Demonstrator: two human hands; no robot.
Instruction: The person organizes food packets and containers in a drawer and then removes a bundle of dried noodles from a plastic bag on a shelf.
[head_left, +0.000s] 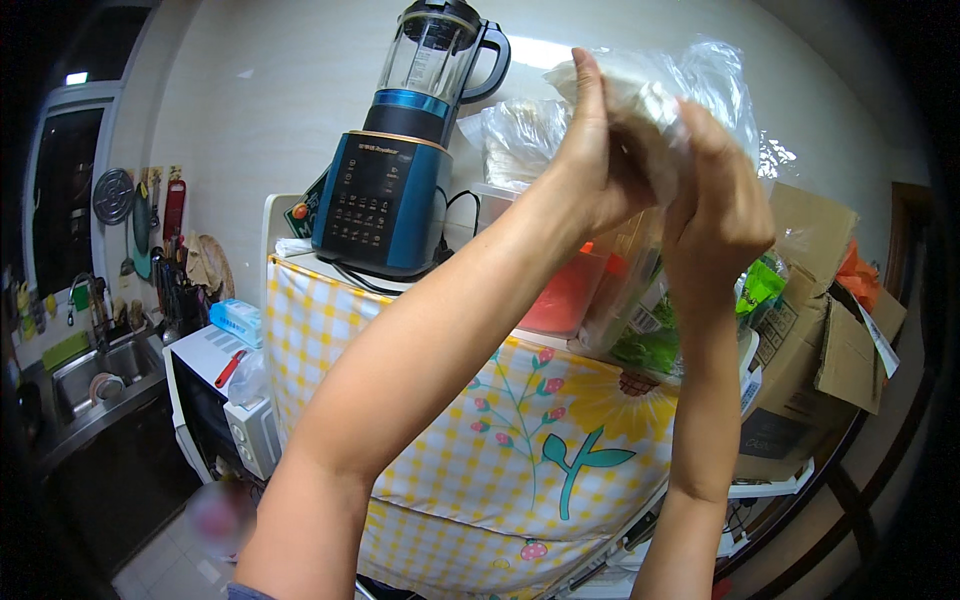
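Observation:
Both of my arms reach up over a shelf draped with a yellow-checked cloth (450, 465). My left hand (600, 165) grips a clear plastic bag (637, 97) with pale contents, its thumb pointing up along the near side. On the bag's right side, my right hand (716, 195) has its fingers closed on the plastic; it is slightly blurred. The bag's loose, crinkled end (720, 75) sticks up behind that hand. Just left of my hands, another clear bag with whitish contents (517, 142) rests on top of a plastic container (487, 201). What exactly fills the bags cannot be told.
A blue Royalstar blender (382, 202) stands on the shelf, its cord behind. Below my hands are a red-filled container (566, 292) and green packets (649, 334). Open cardboard boxes (787, 360) stand right. Left are a microwave oven (225, 397), a red-handled knife (230, 369) and a sink (112, 375).

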